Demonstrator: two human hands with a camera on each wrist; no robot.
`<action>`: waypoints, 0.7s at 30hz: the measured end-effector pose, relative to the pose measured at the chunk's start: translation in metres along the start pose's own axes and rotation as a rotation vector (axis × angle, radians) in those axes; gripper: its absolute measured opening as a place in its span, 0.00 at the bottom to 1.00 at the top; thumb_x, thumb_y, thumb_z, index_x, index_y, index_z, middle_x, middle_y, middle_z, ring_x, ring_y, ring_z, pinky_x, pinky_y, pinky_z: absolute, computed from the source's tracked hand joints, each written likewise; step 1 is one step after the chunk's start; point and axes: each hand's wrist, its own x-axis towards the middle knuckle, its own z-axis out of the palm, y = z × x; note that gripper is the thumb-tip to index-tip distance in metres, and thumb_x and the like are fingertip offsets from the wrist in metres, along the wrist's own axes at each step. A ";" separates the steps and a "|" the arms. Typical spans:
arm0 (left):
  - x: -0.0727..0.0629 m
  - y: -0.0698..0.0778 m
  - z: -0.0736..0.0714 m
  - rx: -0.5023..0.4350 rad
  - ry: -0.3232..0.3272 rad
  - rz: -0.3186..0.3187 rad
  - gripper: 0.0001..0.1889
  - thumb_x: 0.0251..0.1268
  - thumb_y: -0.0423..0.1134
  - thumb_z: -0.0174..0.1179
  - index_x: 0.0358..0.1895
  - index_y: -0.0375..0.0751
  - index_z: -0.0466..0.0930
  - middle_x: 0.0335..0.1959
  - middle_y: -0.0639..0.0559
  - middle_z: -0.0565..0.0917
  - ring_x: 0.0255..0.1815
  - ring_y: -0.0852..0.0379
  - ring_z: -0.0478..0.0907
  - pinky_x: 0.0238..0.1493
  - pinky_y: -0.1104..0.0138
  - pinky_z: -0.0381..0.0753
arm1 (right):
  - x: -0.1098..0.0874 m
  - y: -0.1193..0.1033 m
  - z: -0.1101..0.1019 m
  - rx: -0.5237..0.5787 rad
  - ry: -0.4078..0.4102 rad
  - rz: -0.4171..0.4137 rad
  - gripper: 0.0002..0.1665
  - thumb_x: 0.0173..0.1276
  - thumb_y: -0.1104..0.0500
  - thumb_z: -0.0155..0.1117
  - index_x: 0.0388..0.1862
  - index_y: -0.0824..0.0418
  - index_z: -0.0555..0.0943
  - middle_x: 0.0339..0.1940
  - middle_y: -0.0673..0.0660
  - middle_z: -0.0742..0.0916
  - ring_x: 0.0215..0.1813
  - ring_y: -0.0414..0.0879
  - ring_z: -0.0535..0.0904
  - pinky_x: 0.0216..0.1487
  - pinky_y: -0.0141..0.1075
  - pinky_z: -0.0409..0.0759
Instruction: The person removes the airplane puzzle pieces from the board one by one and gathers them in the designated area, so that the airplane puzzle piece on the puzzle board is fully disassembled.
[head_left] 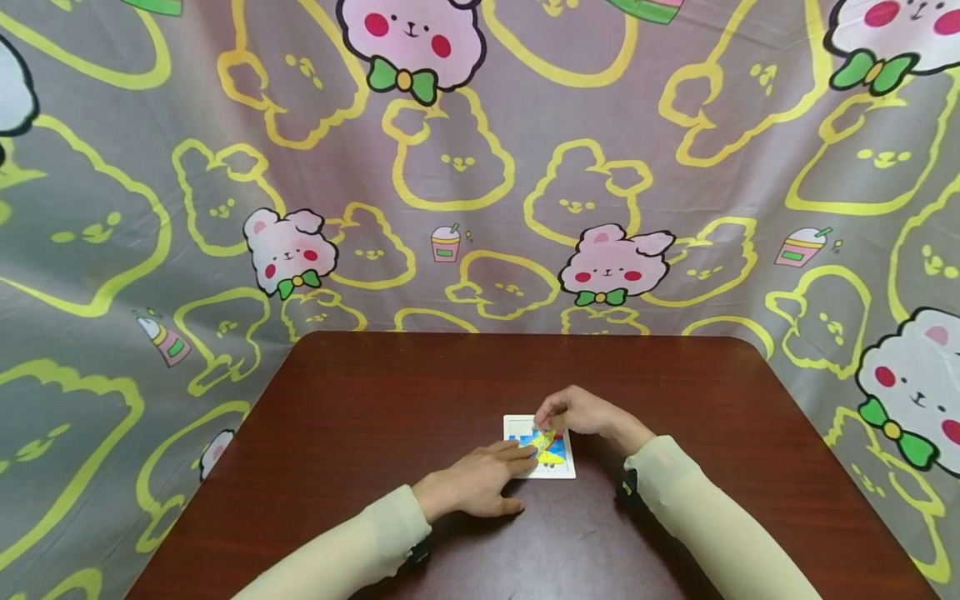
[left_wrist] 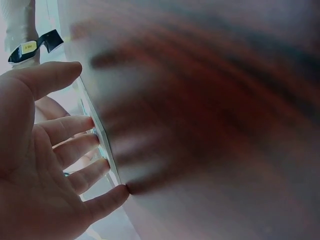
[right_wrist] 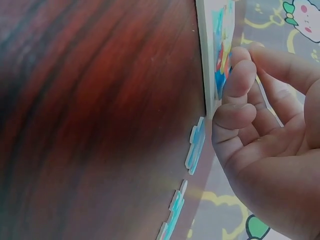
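A small white-bordered jigsaw board (head_left: 519, 422) with a blue, yellow and red picture lies on the table. My left hand (head_left: 480, 482) reaches over its left side, fingers spread and nearly straight, with fingertips resting on the picture. In the left wrist view the left fingers (left_wrist: 75, 152) line up along the board's edge. My right hand (head_left: 581, 412) is at the board's upper right, its fingers bent and fingertips close over the picture. The right wrist view shows these bent fingers (right_wrist: 239, 80) beside the board (right_wrist: 201, 55); I cannot tell whether a piece is between them.
Two loose blue-and-white jigsaw pieces, a nearer piece (right_wrist: 196, 145) and a farther piece (right_wrist: 172, 212), lie by the board in the right wrist view. The brown table (head_left: 390, 392) has rounded far corners. A patterned curtain (head_left: 510, 167) hangs around it.
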 end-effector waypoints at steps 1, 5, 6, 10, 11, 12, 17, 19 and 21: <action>0.000 0.000 0.000 -0.001 -0.001 -0.001 0.35 0.64 0.56 0.63 0.73 0.50 0.69 0.77 0.56 0.66 0.78 0.49 0.64 0.73 0.58 0.69 | 0.000 0.000 0.000 0.000 0.004 0.004 0.10 0.64 0.72 0.61 0.41 0.68 0.86 0.37 0.62 0.90 0.33 0.43 0.80 0.33 0.32 0.79; -0.002 0.001 -0.001 -0.004 -0.006 -0.003 0.35 0.65 0.55 0.63 0.73 0.50 0.69 0.78 0.56 0.65 0.78 0.48 0.63 0.74 0.57 0.69 | -0.001 0.000 -0.001 -0.008 0.018 0.008 0.09 0.65 0.70 0.62 0.42 0.68 0.86 0.36 0.61 0.90 0.31 0.43 0.80 0.31 0.32 0.78; -0.002 0.001 -0.001 -0.006 -0.008 -0.004 0.35 0.65 0.55 0.62 0.73 0.50 0.69 0.78 0.55 0.65 0.78 0.48 0.63 0.74 0.57 0.69 | -0.001 0.000 -0.002 -0.018 0.026 0.009 0.09 0.66 0.69 0.63 0.42 0.67 0.87 0.36 0.61 0.90 0.31 0.43 0.79 0.30 0.31 0.77; -0.002 0.001 -0.002 -0.006 -0.005 -0.004 0.35 0.64 0.55 0.62 0.74 0.50 0.68 0.78 0.55 0.66 0.78 0.48 0.63 0.73 0.56 0.69 | -0.001 0.001 -0.006 -0.056 0.087 0.042 0.08 0.67 0.64 0.66 0.42 0.63 0.88 0.33 0.59 0.90 0.29 0.44 0.78 0.28 0.33 0.75; -0.002 0.001 -0.002 -0.004 -0.005 -0.006 0.35 0.64 0.55 0.62 0.74 0.50 0.68 0.78 0.56 0.65 0.78 0.49 0.63 0.73 0.56 0.69 | -0.001 0.001 -0.007 -0.065 0.105 0.054 0.07 0.67 0.63 0.66 0.42 0.62 0.88 0.33 0.59 0.90 0.29 0.45 0.78 0.28 0.34 0.75; -0.002 0.001 -0.002 -0.007 -0.008 -0.009 0.35 0.65 0.55 0.62 0.74 0.50 0.68 0.78 0.56 0.65 0.78 0.49 0.63 0.73 0.56 0.69 | -0.002 0.001 -0.007 -0.076 0.121 0.065 0.07 0.68 0.62 0.67 0.41 0.61 0.88 0.33 0.58 0.90 0.30 0.46 0.79 0.30 0.35 0.77; -0.001 0.001 -0.002 -0.007 -0.013 -0.019 0.35 0.65 0.56 0.62 0.74 0.50 0.67 0.78 0.56 0.64 0.78 0.49 0.62 0.74 0.56 0.69 | -0.003 0.005 -0.010 -0.114 0.180 0.116 0.06 0.68 0.63 0.65 0.40 0.59 0.88 0.35 0.55 0.90 0.32 0.45 0.79 0.33 0.37 0.79; -0.001 0.001 -0.002 -0.008 -0.012 -0.017 0.35 0.65 0.56 0.62 0.74 0.50 0.68 0.78 0.56 0.65 0.78 0.49 0.62 0.73 0.56 0.69 | -0.003 0.006 -0.010 -0.121 0.185 0.127 0.07 0.67 0.65 0.65 0.40 0.59 0.88 0.34 0.55 0.89 0.31 0.45 0.79 0.32 0.36 0.78; -0.001 0.002 -0.002 -0.010 -0.014 -0.018 0.35 0.65 0.56 0.62 0.74 0.50 0.68 0.78 0.56 0.64 0.78 0.49 0.62 0.73 0.55 0.69 | -0.004 0.007 -0.010 -0.123 0.183 0.132 0.07 0.67 0.65 0.64 0.40 0.60 0.88 0.32 0.55 0.88 0.30 0.45 0.78 0.30 0.35 0.77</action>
